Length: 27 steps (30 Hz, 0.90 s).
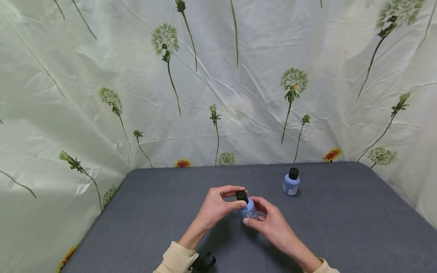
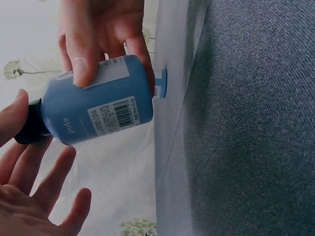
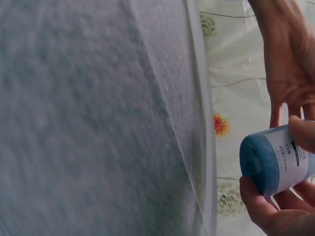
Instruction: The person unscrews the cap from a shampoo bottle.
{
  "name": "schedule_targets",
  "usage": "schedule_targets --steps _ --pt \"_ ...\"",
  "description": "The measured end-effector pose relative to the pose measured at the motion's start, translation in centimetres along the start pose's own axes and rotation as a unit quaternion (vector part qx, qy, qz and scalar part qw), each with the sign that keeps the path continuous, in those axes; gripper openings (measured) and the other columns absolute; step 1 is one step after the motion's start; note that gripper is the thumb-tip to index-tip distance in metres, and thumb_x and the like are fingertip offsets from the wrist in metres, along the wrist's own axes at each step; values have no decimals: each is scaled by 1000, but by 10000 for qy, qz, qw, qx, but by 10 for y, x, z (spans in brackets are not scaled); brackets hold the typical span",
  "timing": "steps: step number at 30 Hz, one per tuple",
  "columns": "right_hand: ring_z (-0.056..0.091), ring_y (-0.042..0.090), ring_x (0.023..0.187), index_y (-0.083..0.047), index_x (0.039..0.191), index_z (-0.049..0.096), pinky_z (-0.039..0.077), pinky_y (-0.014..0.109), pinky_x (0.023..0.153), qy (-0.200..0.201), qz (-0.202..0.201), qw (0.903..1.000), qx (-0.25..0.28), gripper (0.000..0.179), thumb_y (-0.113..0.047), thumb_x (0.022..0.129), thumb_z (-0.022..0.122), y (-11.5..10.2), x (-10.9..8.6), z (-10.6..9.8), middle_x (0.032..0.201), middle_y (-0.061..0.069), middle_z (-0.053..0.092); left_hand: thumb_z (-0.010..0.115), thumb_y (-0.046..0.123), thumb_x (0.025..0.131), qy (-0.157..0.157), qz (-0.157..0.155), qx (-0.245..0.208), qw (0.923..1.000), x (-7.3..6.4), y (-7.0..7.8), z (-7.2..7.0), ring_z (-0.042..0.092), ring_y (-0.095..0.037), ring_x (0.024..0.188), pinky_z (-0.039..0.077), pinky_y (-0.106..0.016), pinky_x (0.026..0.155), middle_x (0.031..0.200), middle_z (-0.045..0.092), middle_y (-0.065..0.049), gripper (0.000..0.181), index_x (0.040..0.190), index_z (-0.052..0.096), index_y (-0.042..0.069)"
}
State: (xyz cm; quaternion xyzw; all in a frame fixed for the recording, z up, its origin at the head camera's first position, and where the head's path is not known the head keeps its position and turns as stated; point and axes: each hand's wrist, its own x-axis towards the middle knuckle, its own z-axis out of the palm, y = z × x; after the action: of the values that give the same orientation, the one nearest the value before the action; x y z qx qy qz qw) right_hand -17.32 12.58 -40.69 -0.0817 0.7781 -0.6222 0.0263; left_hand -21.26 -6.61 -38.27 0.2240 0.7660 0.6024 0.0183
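Note:
Both hands hold one small blue bottle (image 1: 248, 209) with a black cap (image 1: 242, 196), tilted above the dark table. My left hand (image 1: 216, 207) pinches the cap between thumb and fingers. Around the bottle's body, my right hand (image 1: 269, 221) curls its thumb and fingers. The left wrist view shows the blue bottle (image 2: 98, 101) with white printed labels and a barcode; its black cap (image 2: 33, 123) is at the left fingertips. From the right wrist, the base and a labelled side of the bottle (image 3: 275, 160) show.
A second blue bottle (image 1: 291, 184) with a black cap stands upright on the grey table (image 1: 164, 212), back and right of the hands. Behind the table hangs a pale curtain (image 1: 246, 94) with a dandelion print. A black strap device (image 1: 203, 262) sits at the left wrist.

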Motion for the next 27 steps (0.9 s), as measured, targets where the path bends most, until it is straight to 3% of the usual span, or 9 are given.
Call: schedule_targets --steps 4,8,11,17,23,27 --pt "53 31 123 -7 132 57 50 45 92 45 19 9999 -123 60 -17 80 84 -2 0 -4 132 13 57 80 24 84 -128 100 -42 9999 1 -2 1 63 -14 105 45 -50 93 110 72 6 37 120 72 20" --pt "53 30 123 -8 132 57 50 44 93 52 -15 9999 -163 59 -17 80 83 -2 0 -7 131 13 58 77 19 88 -492 276 -217 9982 1 -3 0 58 -15 115 40 -54 96 123 67 3 47 133 63 21" --pt "54 29 122 -8 133 57 51 40 91 -75 -124 9997 -190 59 -18 81 83 -4 -1 -8 131 13 58 73 13 91 -882 534 -235 9944 -1 -2 -4 52 -15 126 39 -52 99 135 60 2 51 138 58 21" --pt "56 30 120 -7 138 53 51 40 90 -449 -293 9980 -321 63 -22 84 80 -5 0 -11 136 17 54 61 -1 94 -1613 1053 -426 9803 -3 -4 -15 41 -17 137 40 -45 101 147 49 1 40 131 64 14" --pt "55 28 119 -6 138 53 49 44 93 -594 -349 9962 -539 63 -23 84 80 -5 0 -13 134 15 56 51 -10 94 -1790 1165 -570 9753 -5 -9 -22 42 -20 136 40 -45 103 145 50 -7 43 132 62 7" --pt "55 27 119 -7 137 54 49 44 93 -618 -400 9954 -608 62 -24 84 80 -5 0 -13 133 13 57 54 -7 96 -1703 933 -305 9805 -6 -6 -24 49 -17 130 40 -47 103 137 58 0 43 134 62 11"
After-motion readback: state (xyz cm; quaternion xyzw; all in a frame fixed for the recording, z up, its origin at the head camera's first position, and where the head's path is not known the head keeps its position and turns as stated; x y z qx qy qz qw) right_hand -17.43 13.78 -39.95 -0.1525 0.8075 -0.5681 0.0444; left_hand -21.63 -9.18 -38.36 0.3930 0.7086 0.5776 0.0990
